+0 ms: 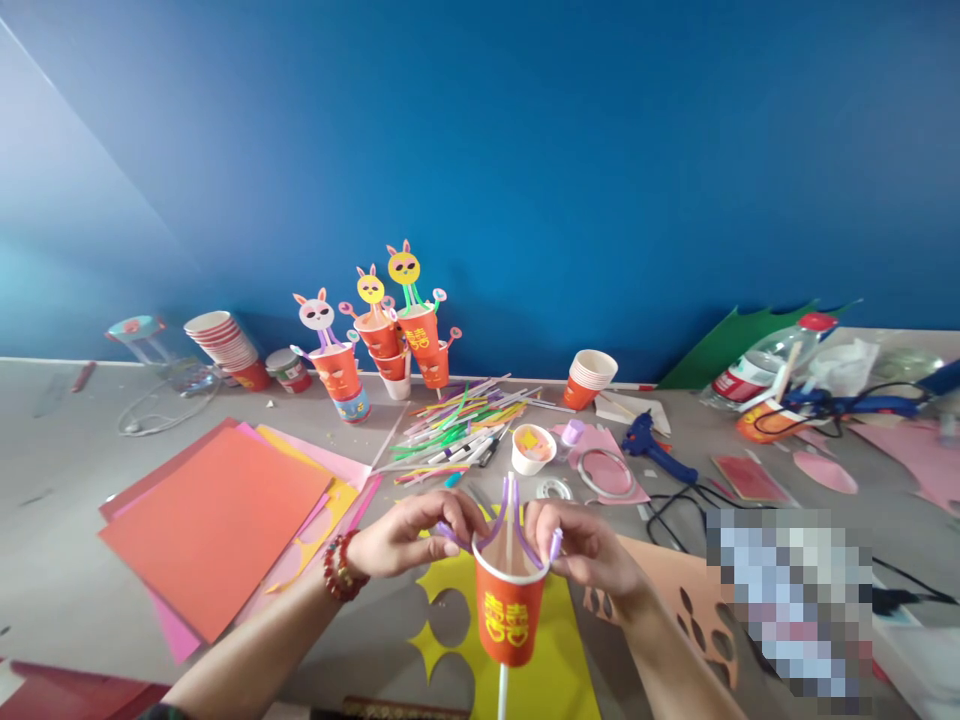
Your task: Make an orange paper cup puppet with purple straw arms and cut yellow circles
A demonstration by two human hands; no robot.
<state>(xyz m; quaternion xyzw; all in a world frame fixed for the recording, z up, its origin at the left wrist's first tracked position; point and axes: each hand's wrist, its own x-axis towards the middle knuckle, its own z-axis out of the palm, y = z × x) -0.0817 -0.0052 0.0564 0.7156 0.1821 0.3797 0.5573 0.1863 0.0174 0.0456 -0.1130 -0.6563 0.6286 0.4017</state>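
Note:
A red paper cup [510, 620] with gold characters stands upright between my hands, a white stick [502, 692] coming out of its bottom. Purple straws [517, 500] rise from inside the cup beside a white straw and bend outward over both sides of the rim. My left hand [427, 530], with a red bead bracelet on its wrist, pinches the left bent straw at the rim. On the right side, my right hand [585, 550] has its fingers closed on the other bent straw, whose end sticks out by the thumb. Yellow cut-out paper [536, 670] lies below the cup.
Finished cup figures [341, 370] with rabbit faces stand by the blue wall. Loose straws [457, 425], a cup of paper scraps [533, 450] and a blue glue gun [656, 447] lie ahead. Coloured sheets [217, 530] are at left; a plastic bottle [772, 360] and black cables at right.

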